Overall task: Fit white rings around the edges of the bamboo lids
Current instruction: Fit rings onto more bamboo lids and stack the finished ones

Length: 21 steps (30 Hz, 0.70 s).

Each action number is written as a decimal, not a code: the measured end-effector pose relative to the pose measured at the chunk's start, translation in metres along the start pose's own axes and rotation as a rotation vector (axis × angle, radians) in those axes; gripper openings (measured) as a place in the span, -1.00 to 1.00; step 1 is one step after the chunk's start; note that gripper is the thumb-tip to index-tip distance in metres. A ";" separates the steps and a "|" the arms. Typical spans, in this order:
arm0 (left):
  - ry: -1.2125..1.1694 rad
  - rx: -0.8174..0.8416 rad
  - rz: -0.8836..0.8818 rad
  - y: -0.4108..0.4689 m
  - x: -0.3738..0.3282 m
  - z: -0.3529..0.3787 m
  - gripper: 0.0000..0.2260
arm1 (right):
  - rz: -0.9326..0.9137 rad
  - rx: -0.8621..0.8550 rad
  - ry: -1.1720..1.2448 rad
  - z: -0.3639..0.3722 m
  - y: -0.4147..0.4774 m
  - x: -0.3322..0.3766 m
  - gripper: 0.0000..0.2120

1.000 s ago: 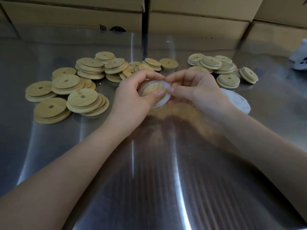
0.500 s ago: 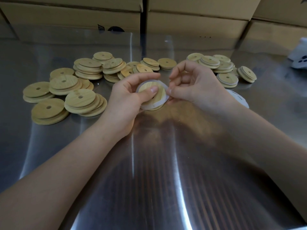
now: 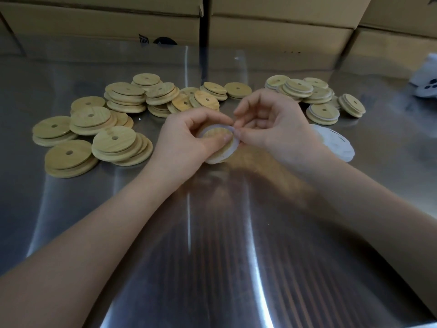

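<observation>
Steel is shining nearest me, the table [image 3: 224,245] running out under both forearms. Above it the left hand [image 3: 182,140] is gripping the lid [image 3: 216,136], which is tilting, with the thumb lying across its wooden face and the fingers curling behind. The ring [image 3: 230,150] is sitting around the lid's top and right edge, hanging a little loose at the lower right. The right hand [image 3: 279,129] is pinching the ring at the lid's upper right between thumb and fingertip. Half a second ago its index was raised clear, and I am now seeing it drawn down onto the rim. The lid is staying in about the same spot. Just beyond the right wrist spare rings [image 3: 335,143] are lying in a heap. Farther out, bare lids [image 3: 113,143] are piling at left and ringed lids [image 3: 324,112] at right, and boxes [image 3: 272,36] are lining the back.
</observation>
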State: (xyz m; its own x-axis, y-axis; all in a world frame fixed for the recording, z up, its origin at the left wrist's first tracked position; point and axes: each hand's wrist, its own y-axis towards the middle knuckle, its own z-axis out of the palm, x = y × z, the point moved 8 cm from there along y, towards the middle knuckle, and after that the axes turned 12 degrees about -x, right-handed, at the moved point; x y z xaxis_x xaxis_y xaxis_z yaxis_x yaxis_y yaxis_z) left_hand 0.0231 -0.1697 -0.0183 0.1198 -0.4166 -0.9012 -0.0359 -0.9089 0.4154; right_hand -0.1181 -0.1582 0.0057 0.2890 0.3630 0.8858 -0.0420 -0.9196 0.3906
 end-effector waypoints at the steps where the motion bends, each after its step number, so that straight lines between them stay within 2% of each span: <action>1: 0.044 -0.020 0.024 0.000 -0.002 -0.001 -0.79 | -0.004 -0.004 -0.009 0.000 0.000 0.000 -0.70; 8: 0.081 -0.158 0.030 -0.003 -0.006 -0.009 -0.77 | 0.007 -0.022 -0.083 0.003 -0.003 -0.001 -0.72; 13: 0.106 -0.172 0.049 -0.003 -0.007 -0.010 -0.76 | -0.003 -0.103 -0.105 0.000 -0.003 -0.002 -0.70; 16: 0.111 -0.172 0.054 -0.002 -0.007 -0.010 -0.75 | 0.057 -0.134 -0.074 -0.006 -0.001 -0.006 -0.67; 21: 0.076 -0.162 0.029 0.001 -0.005 -0.010 -0.72 | 0.203 -0.080 0.077 -0.007 0.002 -0.014 -0.65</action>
State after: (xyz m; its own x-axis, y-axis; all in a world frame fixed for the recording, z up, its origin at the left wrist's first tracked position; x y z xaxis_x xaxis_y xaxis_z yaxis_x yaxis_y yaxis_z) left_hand 0.0322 -0.1681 -0.0122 0.1959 -0.4348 -0.8790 0.1192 -0.8791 0.4614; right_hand -0.1292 -0.1639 -0.0045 0.1928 0.1850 0.9636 -0.1681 -0.9613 0.2182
